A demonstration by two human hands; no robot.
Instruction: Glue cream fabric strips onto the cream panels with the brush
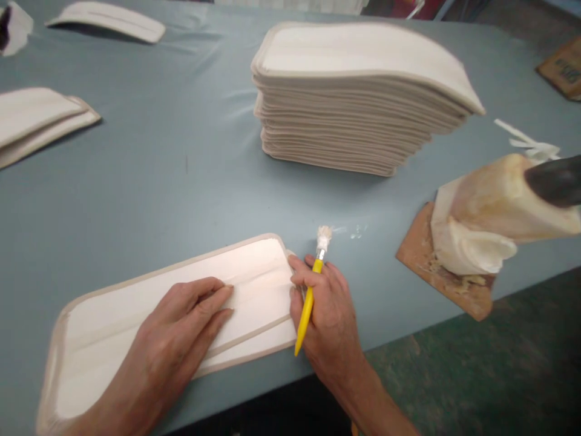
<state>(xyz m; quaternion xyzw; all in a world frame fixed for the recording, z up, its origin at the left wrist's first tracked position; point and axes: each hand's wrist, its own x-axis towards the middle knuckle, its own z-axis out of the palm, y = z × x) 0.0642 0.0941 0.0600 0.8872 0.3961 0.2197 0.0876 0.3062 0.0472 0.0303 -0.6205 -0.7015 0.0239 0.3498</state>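
Observation:
A long white panel with beige bound edges and rounded corners (109, 321) lies near the table's front edge. Another similar panel shows beneath it along its lower right side. My left hand (181, 327) rests on the top panel, fingers stretched forward and thumb slightly apart. At the panel's right end, my right hand (329, 309) holds a yellow-handled brush (306, 315) across its fingers. White paste coats the bristles, which point away from me. Fingertips of the same hand touch the panel's edge; what they do underneath is partly hidden.
A tall stack of similar panels (363, 54) stands at the back. Loose panels (36, 115) lie at the left, with one curved panel (109, 21) behind. On the right, a paste-smeared plastic container (503, 206) sits on brown cardboard (458, 290). White scraps (531, 145) lie behind it.

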